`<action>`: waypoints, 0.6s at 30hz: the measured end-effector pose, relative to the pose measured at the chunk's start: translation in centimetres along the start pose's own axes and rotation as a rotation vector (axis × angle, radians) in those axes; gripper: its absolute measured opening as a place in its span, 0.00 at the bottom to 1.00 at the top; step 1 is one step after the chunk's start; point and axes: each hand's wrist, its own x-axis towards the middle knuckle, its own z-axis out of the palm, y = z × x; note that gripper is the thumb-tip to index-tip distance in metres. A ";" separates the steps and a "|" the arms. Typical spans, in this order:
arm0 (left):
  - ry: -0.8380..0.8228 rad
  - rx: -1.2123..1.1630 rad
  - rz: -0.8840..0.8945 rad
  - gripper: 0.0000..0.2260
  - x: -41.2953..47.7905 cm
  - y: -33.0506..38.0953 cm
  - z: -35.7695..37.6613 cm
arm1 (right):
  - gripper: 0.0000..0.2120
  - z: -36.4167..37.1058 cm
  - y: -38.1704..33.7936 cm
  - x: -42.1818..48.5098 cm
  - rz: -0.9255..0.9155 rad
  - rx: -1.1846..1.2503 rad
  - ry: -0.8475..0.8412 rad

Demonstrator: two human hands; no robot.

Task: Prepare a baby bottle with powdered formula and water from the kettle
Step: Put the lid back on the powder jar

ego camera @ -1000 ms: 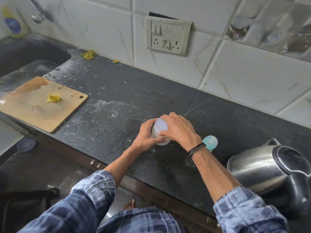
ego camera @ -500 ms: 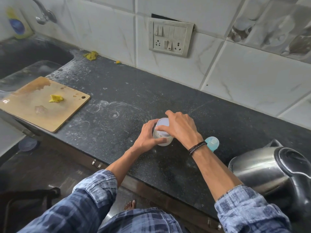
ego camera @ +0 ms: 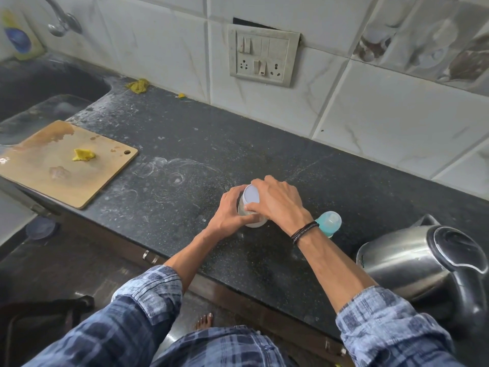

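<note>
Down at the bottom edge, two checked sleeves (ego camera: 148, 300) are cut off by the frame, and a bare foot (ego camera: 203, 320) is glimpsed on the dark floor between them. At the lower right a steel kettle (ego camera: 407, 263) is stood on the counter (ego camera: 172, 207), its black top closed and its handle cropped by the right edge.

Up to the middle of the frame now: a small jar (ego camera: 254, 223) is held upright on the counter by both hands. The left hand (ego camera: 229, 211) is wrapped round its body from the left, fingers curled against the side. The right hand (ego camera: 280, 202) is laid over the top from the right, with fingertips and thumb clamped on the rim of the white lid (ego camera: 250, 196). Most of the jar is hidden by the two hands. Only the lid's face and a pale strip at the base are shown, and the contents cannot be told.

Just right of the jar the baby bottle (ego camera: 329, 221) is stood, teal with a clear cap. Its lower part is covered by the right wrist and a dark wristband (ego camera: 304, 231).

At middle left a wooden cutting board (ego camera: 53, 181) is laid with a yellow scrap (ego camera: 83, 154) on it, and its left corner is cut off. Further back, at upper left, a dark sink (ego camera: 47, 83) and a tap (ego camera: 63, 22) are only partly shown, and a blurred bottle (ego camera: 18, 41) is set in the corner. A yellow rag (ego camera: 137, 86) is left at the foot of the tiled wall (ego camera: 397, 109), where a switch plate (ego camera: 263, 58) is mounted at top centre.
</note>
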 end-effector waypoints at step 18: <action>-0.016 0.017 0.028 0.36 0.3 0.2 -0.3 | 0.34 0.3 0.8 0.9 0.006 0.037 -0.068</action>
